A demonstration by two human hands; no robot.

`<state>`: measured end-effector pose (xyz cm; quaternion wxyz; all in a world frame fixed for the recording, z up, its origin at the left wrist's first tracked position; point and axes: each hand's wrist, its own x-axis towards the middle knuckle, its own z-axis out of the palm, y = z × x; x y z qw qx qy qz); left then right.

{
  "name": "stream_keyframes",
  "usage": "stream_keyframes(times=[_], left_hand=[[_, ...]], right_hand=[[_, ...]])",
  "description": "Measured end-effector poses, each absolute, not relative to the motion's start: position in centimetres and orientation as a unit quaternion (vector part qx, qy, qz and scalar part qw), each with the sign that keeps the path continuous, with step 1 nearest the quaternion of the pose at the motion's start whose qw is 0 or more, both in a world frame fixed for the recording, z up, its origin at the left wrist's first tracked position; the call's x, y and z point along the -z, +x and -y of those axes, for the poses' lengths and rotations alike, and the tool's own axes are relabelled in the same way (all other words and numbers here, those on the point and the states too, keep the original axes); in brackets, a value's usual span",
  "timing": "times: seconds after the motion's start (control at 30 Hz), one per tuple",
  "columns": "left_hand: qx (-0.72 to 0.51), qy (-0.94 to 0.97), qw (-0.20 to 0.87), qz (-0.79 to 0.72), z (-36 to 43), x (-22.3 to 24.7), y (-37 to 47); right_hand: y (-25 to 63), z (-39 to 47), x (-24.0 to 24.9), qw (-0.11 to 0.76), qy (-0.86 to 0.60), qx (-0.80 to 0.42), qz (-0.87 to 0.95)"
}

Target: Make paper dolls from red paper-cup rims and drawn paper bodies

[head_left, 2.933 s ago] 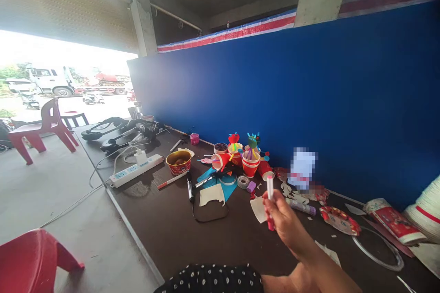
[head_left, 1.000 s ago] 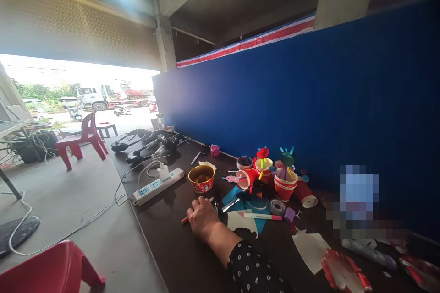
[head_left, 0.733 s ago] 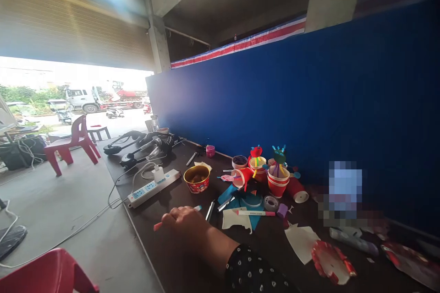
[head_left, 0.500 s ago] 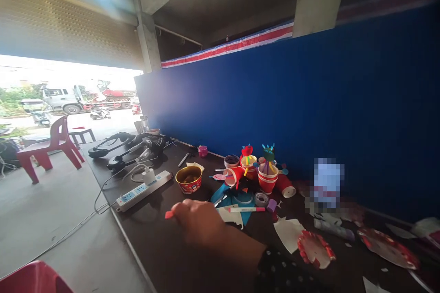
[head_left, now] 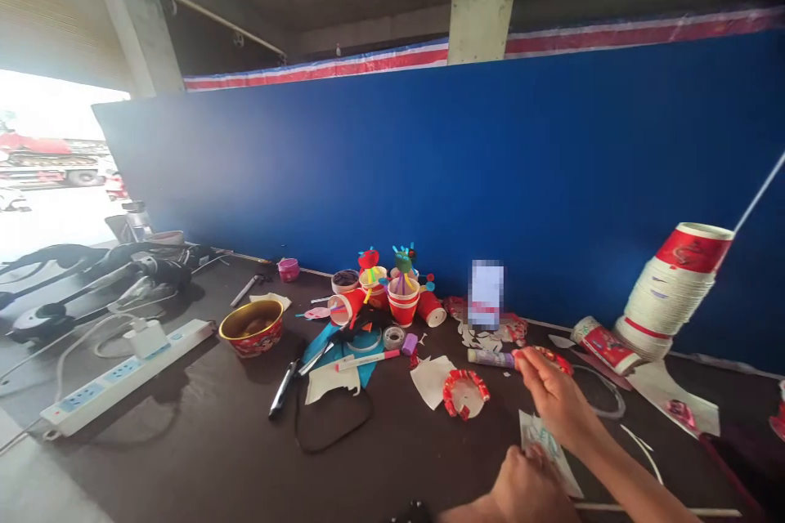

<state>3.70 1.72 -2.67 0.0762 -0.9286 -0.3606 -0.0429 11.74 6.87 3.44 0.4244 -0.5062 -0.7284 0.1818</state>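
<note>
My right hand [head_left: 555,400] reaches in from the lower right, its fingers pinched on the right end of a purple glue stick [head_left: 491,358] that lies on the table. A reddish patch shows at its fingertips; I cannot tell what it is. Nearer to me, my left hand [head_left: 528,480] is closed in a fist, and what it holds, if anything, is hidden. Beside it lies a printed paper wrapper [head_left: 549,445]. A paper disc edged with red rolls [head_left: 457,396] lies left of the hands. A similar red-edged piece [head_left: 555,359] is partly covered by my right hand.
Red paper cups with pipe-cleaner figures [head_left: 403,302] stand at mid-table. A gold-rimmed bowl [head_left: 254,335], a pink marker [head_left: 368,360], a tape roll [head_left: 393,337] and a power strip [head_left: 128,376] lie leftward. A tall cup stack [head_left: 671,290] leans right. A blue panel [head_left: 368,172] stands behind.
The view has turned right. Earlier one hand was over the table's left part with a small red piece in its fingers; now both hands are at the right, one at the glue stick.
</note>
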Motion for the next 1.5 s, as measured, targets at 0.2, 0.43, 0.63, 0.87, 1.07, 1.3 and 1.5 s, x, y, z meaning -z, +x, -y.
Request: stream_keyframes(times=[0.2, 0.43, 0.63, 0.87, 1.07, 1.3, 1.5], left_hand=[[0.015, -0.915, -0.005, 0.403, -0.8, 1.4, 3.1], [0.019, -0.931, 0.071, 0.357, -0.2, 1.4, 2.2], [0.007, -0.934, 0.077, 0.35, 0.0, 1.4, 1.9], [-0.001, -0.932, 0.061, 0.357, 0.1, 1.1, 1.9], [0.006, -0.934, 0.077, 0.35, 0.1, 1.0, 1.7], [0.007, -0.932, 0.089, 0.35, 0.3, 0.9, 1.6], [0.003, -0.933, 0.081, 0.35, 0.2, 1.0, 1.5]], right_hand=[[15.8, -6.1, -1.2, 0.524, -0.525, -0.44, 0.506], [16.4, -5.5, -2.1, 0.577, -0.376, -0.628, 0.361], [16.3, -5.8, -1.8, 0.603, -0.406, -0.6, 0.335], [15.8, -5.2, -2.1, 0.6, -0.428, -0.596, 0.319], [16.6, -5.7, -1.7, 0.64, -0.38, -0.592, 0.31], [17.7, -5.9, -1.3, 0.658, -0.377, -0.594, 0.267], [16.6, -5.5, -1.9, 0.634, -0.393, -0.55, 0.375]])
